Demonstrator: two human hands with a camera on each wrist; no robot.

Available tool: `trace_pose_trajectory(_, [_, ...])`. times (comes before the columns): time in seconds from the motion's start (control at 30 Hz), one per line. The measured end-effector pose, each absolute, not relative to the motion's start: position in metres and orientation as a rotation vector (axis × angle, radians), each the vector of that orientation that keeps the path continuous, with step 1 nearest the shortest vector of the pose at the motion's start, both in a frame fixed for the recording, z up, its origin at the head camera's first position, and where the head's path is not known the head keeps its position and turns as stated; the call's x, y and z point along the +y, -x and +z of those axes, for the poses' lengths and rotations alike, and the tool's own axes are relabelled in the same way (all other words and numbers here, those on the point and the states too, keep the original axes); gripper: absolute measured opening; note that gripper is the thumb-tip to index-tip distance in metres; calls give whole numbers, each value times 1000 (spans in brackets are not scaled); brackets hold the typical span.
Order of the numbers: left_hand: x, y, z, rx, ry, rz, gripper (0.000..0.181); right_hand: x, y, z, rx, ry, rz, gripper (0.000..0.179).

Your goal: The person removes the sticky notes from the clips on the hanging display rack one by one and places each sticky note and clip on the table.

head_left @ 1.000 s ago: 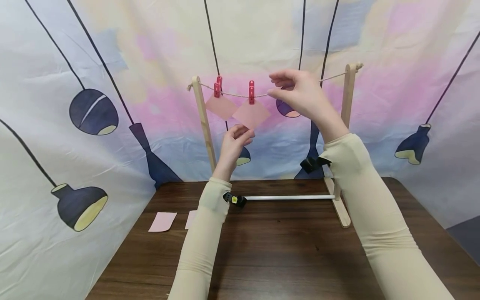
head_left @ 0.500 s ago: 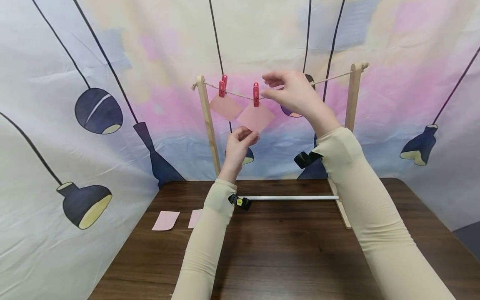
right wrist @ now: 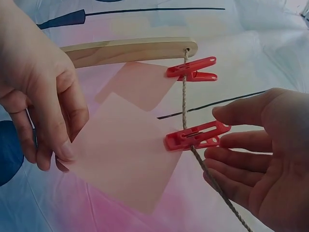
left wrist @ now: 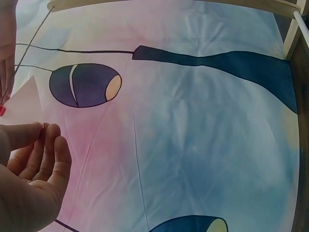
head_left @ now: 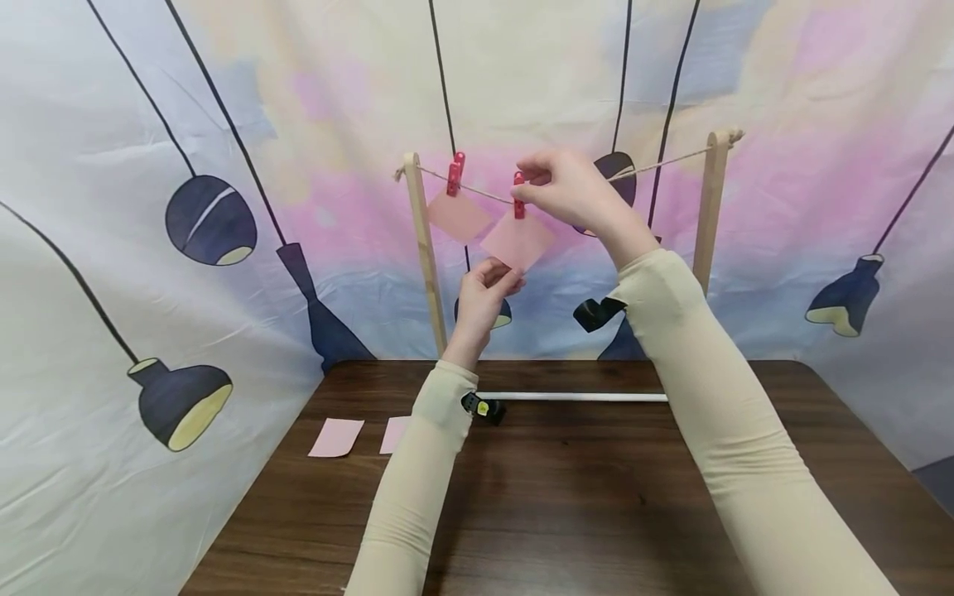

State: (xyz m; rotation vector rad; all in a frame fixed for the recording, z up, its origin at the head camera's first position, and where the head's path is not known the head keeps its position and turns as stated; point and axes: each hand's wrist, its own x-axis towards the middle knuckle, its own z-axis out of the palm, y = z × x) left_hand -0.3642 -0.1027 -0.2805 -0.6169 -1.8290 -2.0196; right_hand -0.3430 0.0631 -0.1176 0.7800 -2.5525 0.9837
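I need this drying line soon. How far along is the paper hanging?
Done: one pink sheet hangs from a red peg on the string. In hand: the left hand pinches the second sheet at its lower corner; the right hand is at its peg. Left: two sheets lie on the table.

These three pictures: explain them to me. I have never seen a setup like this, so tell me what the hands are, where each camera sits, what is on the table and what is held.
A person works with bare hands, wearing one camera on the head and one on each wrist. The head view shows a small wooden rack on a dark table, with a string across its top. Two red clothespins hold pink paper squares. The left hand pinches the lower corner of the nearer pink square. The right hand is at that square's clothespin; the right wrist view shows its fingers open beside it. Two more pink papers lie on the table.
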Motion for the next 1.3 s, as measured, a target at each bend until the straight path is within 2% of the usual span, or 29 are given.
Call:
trace_pose_trajectory(0.67, [-105, 365, -282, -1848, 617, -1995, 7, 61, 347, -119, -2558, -756, 1152, 50])
trace_pose_trajectory(1.13, [-102, 362, -279, -1852, 654, -1989, 4, 63, 344, -120, -2458, -722, 1198, 37])
trace_pose_trajectory(1.3, [-102, 362, -280, -1870, 663, -1974, 15, 61, 343, -121, -2406, -689, 1223, 34])
